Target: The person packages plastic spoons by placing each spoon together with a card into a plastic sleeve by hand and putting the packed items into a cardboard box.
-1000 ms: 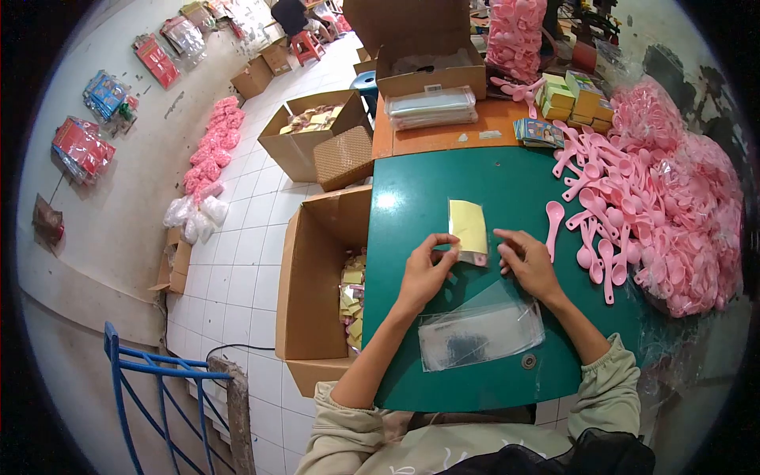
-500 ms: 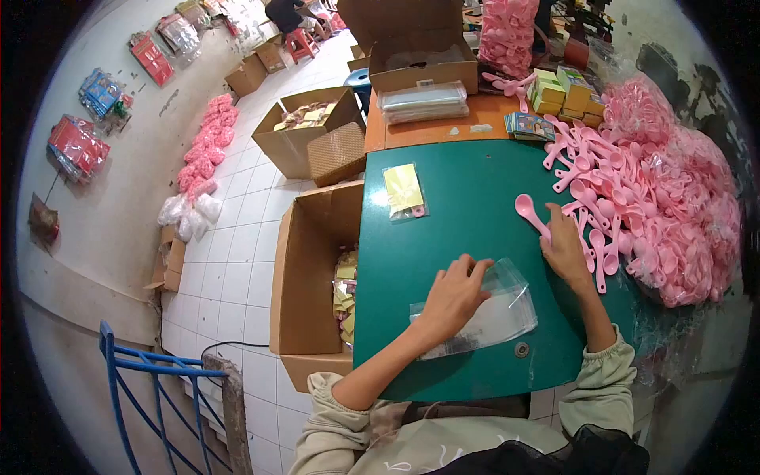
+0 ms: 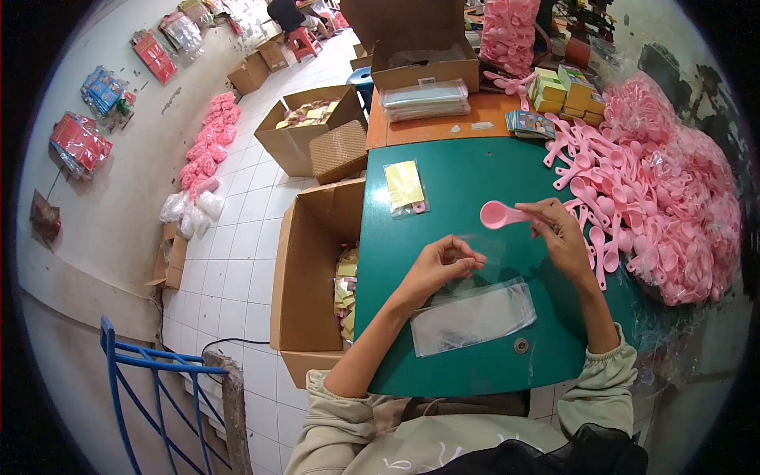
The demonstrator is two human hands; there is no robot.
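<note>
My right hand (image 3: pixel 559 237) pinches a pink plastic spoon (image 3: pixel 497 215) by its handle, with the bowl pointing left above the green table (image 3: pixel 451 182). My left hand (image 3: pixel 443 267) is closed in a pinch on a clear plastic bag (image 3: pixel 484 247), which is thin and only faintly visible. Beneath the hands lies a stack of clear plastic bags (image 3: pixel 475 318). Toward the table's far left is a packed bag (image 3: pixel 405 188) with a yellow card and a bit of pink showing. A large heap of pink spoons (image 3: pixel 625 186) spreads to the right.
Left of the table stands an open cardboard box (image 3: pixel 309 277) with yellow-and-pink packets inside. Farther back are another filled box (image 3: pixel 297 138), a pile of clear bags (image 3: pixel 425 101), small yellow boxes (image 3: pixel 566 89) and a stack of cards (image 3: pixel 530 124). A blue railing (image 3: pixel 158 362) is at lower left.
My right hand has lifted the spoon off the heap's edge and brought it left. My left hand has closed into a pinch and drawn a clear bag up from the stack.
</note>
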